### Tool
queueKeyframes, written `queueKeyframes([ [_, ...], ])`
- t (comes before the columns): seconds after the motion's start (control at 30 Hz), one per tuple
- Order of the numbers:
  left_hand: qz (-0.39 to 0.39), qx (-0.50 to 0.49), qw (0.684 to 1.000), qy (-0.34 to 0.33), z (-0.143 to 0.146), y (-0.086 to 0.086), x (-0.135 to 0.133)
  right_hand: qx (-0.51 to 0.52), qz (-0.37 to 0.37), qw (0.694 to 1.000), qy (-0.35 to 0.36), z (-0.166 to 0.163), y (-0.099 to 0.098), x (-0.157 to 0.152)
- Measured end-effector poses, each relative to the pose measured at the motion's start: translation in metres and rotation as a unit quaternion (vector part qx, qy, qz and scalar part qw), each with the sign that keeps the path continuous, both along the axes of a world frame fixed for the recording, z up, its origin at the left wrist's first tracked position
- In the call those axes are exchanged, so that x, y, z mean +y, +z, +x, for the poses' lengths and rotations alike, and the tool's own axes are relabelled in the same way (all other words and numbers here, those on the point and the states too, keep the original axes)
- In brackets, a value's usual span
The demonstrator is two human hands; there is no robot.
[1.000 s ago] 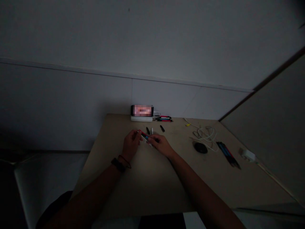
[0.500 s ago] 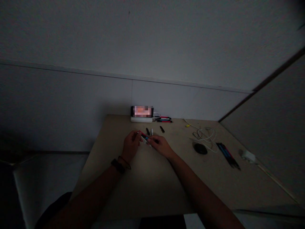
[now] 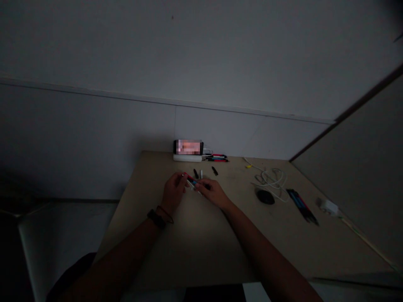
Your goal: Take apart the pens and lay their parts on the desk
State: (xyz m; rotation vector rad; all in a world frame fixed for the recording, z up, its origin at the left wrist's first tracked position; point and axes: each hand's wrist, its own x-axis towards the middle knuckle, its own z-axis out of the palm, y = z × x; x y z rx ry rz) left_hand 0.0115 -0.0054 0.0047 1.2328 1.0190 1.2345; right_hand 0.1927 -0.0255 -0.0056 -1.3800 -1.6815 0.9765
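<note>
Two hands, left hand (image 3: pixel 172 191) and right hand (image 3: pixel 213 191), grips closed on slim red-and-blue pen (image 3: pixel 191 180)

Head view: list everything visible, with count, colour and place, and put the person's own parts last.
pens held: small bundle, red, blue and white, between both hands at table centre
loose pen parts: three, two black and one white, just behind the hands
phone: one, lit screen, propped at the table's far edge
white block: one, under the phone
pens by phone: a few, red and dark, right of the phone
cable: one, white, coiled at right
dark oval object: one, black, near the cable
pens at right: several, dark, blue and red
charger: one, white, far right
table: one, beige
wristband: one, black, left wrist
left hand: gripping the bundle
right hand: gripping the bundle
</note>
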Motion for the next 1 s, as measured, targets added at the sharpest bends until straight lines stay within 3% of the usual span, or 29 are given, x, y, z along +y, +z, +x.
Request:
queueKeyframes([
  [1.0, -0.001, -0.007, 1.0, -0.001, 0.0, -0.0028, 0.0005, -0.011, 0.01, 1.0, -0.003, 0.0002, 0.0, 0.0002],
])
